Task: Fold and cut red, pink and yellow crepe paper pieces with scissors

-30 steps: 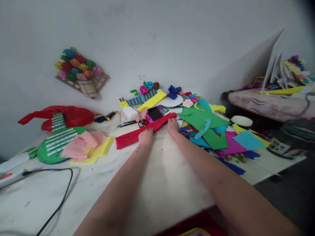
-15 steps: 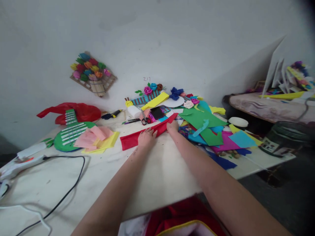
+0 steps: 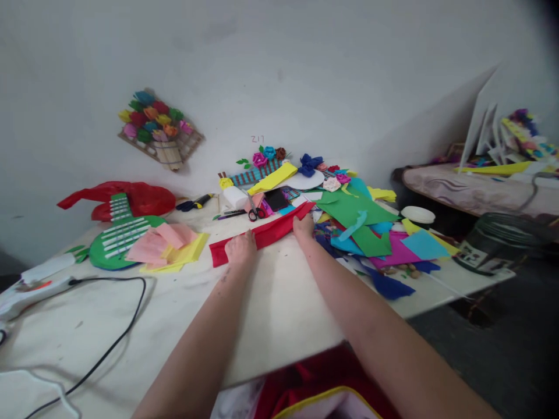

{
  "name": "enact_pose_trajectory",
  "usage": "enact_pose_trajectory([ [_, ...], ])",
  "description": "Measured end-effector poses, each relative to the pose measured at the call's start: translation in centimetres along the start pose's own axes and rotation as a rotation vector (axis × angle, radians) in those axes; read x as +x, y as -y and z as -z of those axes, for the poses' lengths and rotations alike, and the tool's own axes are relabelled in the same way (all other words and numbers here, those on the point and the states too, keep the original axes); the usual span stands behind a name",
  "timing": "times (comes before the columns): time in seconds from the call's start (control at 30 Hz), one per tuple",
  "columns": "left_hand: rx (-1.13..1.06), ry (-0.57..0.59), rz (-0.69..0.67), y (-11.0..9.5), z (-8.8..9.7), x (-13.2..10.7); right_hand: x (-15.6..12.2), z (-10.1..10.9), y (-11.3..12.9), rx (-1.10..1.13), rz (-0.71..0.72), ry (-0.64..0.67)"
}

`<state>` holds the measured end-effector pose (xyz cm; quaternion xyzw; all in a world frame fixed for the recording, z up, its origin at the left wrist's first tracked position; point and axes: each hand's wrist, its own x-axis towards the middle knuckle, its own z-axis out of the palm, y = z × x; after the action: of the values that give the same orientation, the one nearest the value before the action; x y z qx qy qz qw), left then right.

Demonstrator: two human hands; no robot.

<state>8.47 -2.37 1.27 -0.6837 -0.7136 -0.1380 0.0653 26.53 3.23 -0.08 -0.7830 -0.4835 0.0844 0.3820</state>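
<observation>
A long folded strip of red crepe paper [image 3: 275, 230] lies slantwise across the table, its right end farther away than its left. My left hand [image 3: 241, 249] rests on the strip near its left end, fingers curled against the paper. Close to the right end, my right hand [image 3: 303, 227] grips the strip's near edge; its fingertips are partly hidden. Just beyond the strip lie scissors [image 3: 257, 214] with dark handles and a black phone-like slab [image 3: 275, 199]. Green paper sheets [image 3: 353, 207] spread to the right of my right hand.
At left are a green guitar-shaped craft [image 3: 98, 247], pink paper [image 3: 151, 247], red sheeting [image 3: 148, 199] and a power strip [image 3: 35, 298] with a black cable [image 3: 142, 302]. A large glass jar [image 3: 489, 244] stands at the table's right corner. Paper flowers [image 3: 152, 116] hang on the wall.
My left hand has slid left along the red strip, and its fingers, spread flat before, are now curled. My right hand stays near the right end. The view has shifted slightly.
</observation>
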Motion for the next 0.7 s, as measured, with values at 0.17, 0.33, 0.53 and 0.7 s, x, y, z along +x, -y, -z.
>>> enact_pose_trajectory([
  [0.17,-0.002,0.017,0.004,0.1,0.0,0.3,-0.8,0.1,0.2,0.03,-0.003,-0.091],
  [0.33,-0.007,-0.077,-0.081,0.8,-0.8,0.9,-1.2,-0.2,0.0,0.047,0.044,-0.19],
  [0.53,0.019,-0.152,-0.095,1.3,-1.6,1.3,-2.4,0.2,0.8,-0.136,0.31,-0.144],
  [0.7,0.08,-0.095,-0.1,1.3,-1.9,1.5,-3.8,-0.9,2.0,-0.266,0.876,0.108],
])
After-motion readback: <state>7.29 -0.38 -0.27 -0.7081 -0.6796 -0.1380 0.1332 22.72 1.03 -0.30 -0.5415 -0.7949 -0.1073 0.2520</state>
